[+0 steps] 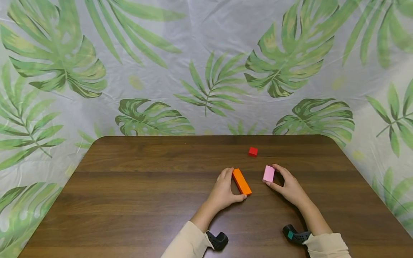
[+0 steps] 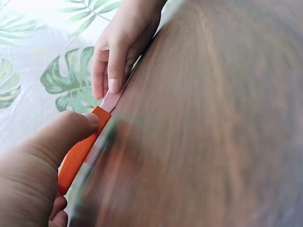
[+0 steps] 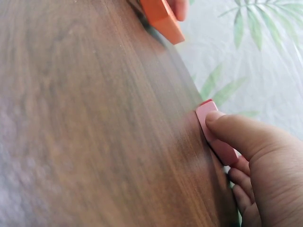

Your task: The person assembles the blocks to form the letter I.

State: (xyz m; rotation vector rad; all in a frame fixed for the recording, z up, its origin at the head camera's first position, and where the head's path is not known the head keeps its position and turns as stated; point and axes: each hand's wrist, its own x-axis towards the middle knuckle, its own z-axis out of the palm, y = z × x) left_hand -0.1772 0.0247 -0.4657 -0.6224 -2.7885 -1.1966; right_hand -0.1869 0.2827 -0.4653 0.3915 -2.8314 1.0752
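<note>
Indoor workspace: table (image 1: 129, 204), leaf-print cloth (image 1: 213, 32)

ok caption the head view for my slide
Left hand grips an orange block, right hand a pink block; red block beyond.

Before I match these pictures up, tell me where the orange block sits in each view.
Head: the orange block is right of centre, below mid-height, in the left hand.
Left wrist: left of centre, mostly below mid-height.
Right wrist: at the top edge, just right of centre, partly cut off.
Shared landmark: the pink block, held by the right hand.
</note>
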